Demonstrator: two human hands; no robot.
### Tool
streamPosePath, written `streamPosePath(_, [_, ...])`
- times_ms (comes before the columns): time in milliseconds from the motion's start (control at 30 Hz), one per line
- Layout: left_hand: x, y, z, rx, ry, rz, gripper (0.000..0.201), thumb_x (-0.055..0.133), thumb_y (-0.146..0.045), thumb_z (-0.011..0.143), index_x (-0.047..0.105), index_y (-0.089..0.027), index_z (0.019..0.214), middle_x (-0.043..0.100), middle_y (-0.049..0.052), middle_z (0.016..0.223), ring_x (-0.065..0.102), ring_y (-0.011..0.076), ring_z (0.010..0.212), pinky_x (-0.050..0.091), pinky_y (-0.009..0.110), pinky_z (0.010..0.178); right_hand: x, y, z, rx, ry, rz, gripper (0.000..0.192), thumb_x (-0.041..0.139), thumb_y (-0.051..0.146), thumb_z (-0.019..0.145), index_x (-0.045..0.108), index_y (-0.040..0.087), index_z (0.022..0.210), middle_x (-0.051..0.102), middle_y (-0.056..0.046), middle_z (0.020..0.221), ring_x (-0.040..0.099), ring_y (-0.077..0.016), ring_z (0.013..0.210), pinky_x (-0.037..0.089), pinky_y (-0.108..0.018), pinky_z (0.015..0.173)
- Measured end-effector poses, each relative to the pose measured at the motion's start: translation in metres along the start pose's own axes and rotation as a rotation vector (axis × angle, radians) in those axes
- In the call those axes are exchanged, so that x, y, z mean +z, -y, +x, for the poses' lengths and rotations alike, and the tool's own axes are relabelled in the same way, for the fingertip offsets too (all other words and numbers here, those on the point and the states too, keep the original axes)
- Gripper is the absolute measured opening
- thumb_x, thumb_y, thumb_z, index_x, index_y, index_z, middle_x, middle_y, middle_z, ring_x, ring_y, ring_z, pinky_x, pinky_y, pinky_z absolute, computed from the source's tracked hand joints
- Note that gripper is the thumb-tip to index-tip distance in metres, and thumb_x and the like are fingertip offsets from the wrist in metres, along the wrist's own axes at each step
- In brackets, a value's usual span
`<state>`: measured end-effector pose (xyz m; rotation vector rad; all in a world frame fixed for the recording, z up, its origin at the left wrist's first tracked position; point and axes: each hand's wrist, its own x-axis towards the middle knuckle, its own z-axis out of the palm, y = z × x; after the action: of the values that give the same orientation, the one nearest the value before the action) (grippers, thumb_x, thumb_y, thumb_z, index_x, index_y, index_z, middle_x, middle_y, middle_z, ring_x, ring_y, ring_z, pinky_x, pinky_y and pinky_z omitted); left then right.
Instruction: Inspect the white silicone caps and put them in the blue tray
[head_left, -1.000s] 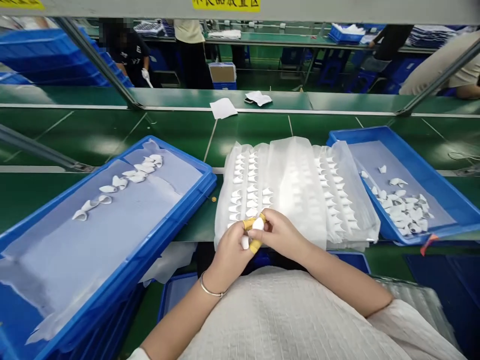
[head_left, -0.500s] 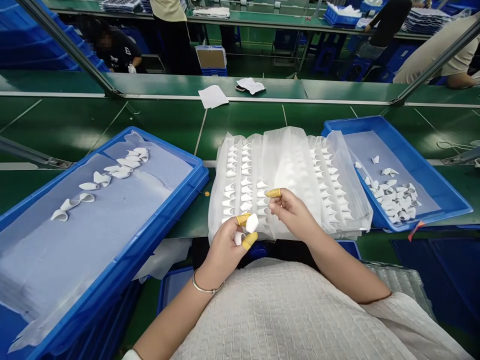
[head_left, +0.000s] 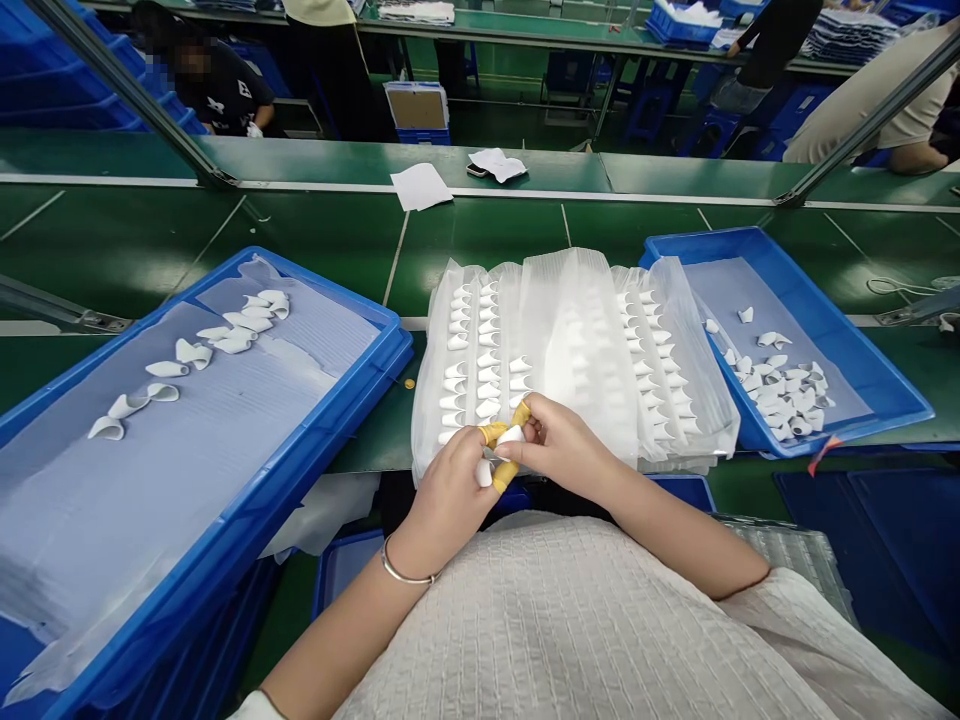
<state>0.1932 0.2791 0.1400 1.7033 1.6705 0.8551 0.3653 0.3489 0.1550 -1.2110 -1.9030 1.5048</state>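
Green table [head_left: 150,250] runs full width, other workers at stations beyond it – their hands not involved here.

Left blue bin [head_left: 322,440], lined w/ foam sheet: a loose line of white caps [head_left: 199,352] laid out singly, well apart – reads as the checked pile, spaced so none knock together.

Right blue bin [head_left: 862,350]: heap of white pieces [head_left: 787,395] dumped in its near corner, touching each other – looks like unsorted stock or rejects, can't tell which.

Centre, betw. the bins: clear blister tray [head_left: 585,330] w/ pockets in rows, one small white piece per pocket on the left and right cols; middle cols hard to read through glare. Placed dead ahead of the person, within short reach.

Both hands meet over the tray's near edge. Left hand [head_left: 450,490] – yellow finger cots on thumb and forefinger, prob. to keep prints off – pinches a small white part [head_left: 511,437]; a second white piece sits lower in the same hand. Right hand [head_left: 562,450], cot on its fingertip too, closes narrow on the same part from the other side. Part held up close, off the tray.
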Motion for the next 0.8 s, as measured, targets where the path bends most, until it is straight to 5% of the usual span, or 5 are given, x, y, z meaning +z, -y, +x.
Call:
streamPosePath(267, [-0.002,0.001,-0.001,-0.001,-0.03,-0.044,0.016,0.069,-0.033,0.082,0.057,-0.022,0.083,0.06,0.003,0.08,0.057,0.022,0.076,0.043,0.033,0.067,0.0,-0.005,0.007,0.02,0.051,0.251,0.034,0.05,0.042,0.096,0.053,0.018,0.071,0.059,0.001,0.068,0.056,-0.0127,0.061,0.045,-0.027,0.061])
streamPosePath(500, [0.0,0.006,0.0,-0.013,-0.002,-0.111,0.019,0.069,-0.035,0.083,0.059,-0.021,0.092,0.061,0.003,0.087,0.059,0.0217,0.082,0.046,0.036,0.074,-0.009,-0.01,0.01,0.083,-0.003,0.298,0.034,0.051,0.047,0.094,0.055,0.018,0.077,0.061,-0.001,0.071,0.055,-0.0125,0.062,0.042,-0.026,0.056])
streamPosePath(800, [0.002,0.005,0.0,-0.007,0.023,-0.045,0.015,0.066,-0.031,0.084,0.057,-0.02,0.088,0.057,0.002,0.083,0.056,0.0204,0.077,0.045,0.033,0.067,-0.011,-0.013,0.012,-0.099,0.149,0.111,0.023,0.065,0.04,0.088,0.068,0.017,0.087,0.06,-0.002,0.082,0.054,-0.0159,0.076,0.043,-0.029,0.07])
